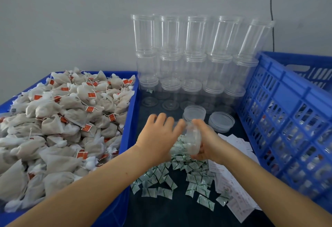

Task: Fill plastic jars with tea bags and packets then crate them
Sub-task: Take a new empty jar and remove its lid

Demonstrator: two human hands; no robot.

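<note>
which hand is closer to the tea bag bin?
Left. The left hand hovers just right of the blue tea bag bin, fingers spread. The right hand is farther right, gripping a clear jar over the green packets.

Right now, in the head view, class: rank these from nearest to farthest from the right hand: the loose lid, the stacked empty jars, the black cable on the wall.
1. Loose lid: on the table just beyond the right hand.
2. Stacked empty jars: behind the lid, against the wall.
3. Black cable: high on the wall, far right.
</note>
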